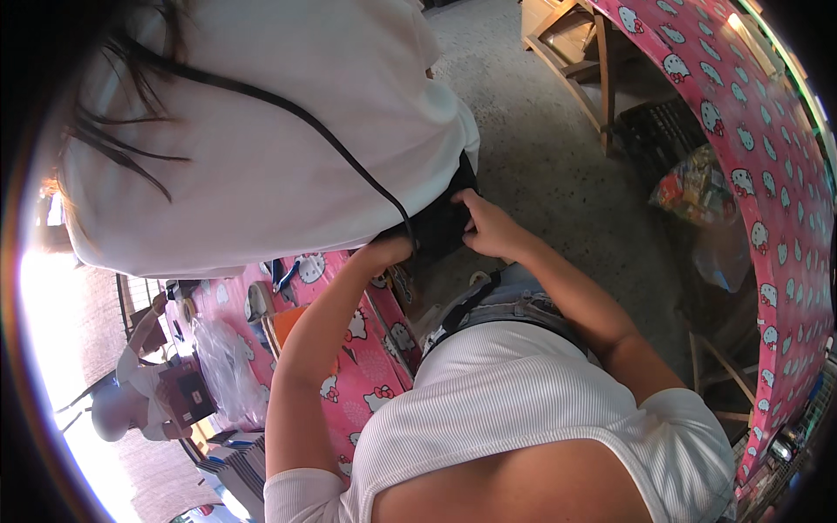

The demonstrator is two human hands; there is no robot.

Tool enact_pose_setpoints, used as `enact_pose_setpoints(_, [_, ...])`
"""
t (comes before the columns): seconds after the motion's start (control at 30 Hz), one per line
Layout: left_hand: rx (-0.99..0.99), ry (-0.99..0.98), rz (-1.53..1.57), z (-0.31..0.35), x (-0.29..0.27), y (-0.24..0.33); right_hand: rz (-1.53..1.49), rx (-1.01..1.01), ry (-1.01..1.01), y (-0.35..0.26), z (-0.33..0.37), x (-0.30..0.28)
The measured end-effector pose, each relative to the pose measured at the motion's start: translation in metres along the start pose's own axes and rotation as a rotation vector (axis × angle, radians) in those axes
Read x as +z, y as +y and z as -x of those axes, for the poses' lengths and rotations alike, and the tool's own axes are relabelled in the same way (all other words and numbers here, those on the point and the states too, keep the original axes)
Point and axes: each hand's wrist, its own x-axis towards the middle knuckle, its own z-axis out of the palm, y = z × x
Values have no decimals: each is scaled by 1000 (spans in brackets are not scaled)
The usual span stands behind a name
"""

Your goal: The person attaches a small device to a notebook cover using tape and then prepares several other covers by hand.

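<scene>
Right in front of me stands a person in a white shirt [288, 131], seen from behind. A black cable [305, 113] runs down the back of the shirt to a dark item [436, 231] at the person's waist; I cannot tell if it is a pouch or part of the clothing. My left hand [388, 254] is closed at its left side, beside the cable's lower end, with its fingertips hidden. My right hand [493, 228] pinches the right edge of the dark item, index finger and thumb against it.
To the left, a pink patterned table [379, 397] bears clear plastic [228, 375], pliers [283, 275] and stacked dark pieces [235, 471]. Another person [131, 405] is beyond it. On the right are a second pink-covered table [758, 183], a wooden frame [602, 78], a black crate [658, 131] and plastic bags [693, 192].
</scene>
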Motion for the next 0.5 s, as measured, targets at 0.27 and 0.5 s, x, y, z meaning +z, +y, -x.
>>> enact_pose_setpoints(0.27, [-117,-63,412,-39,-1,-47,-174,-88,46,-9,2,-2])
enact_pose_setpoints(0.5, [-164,-241,531,-10,-15,-28,-92,-171,74,-14,2,2])
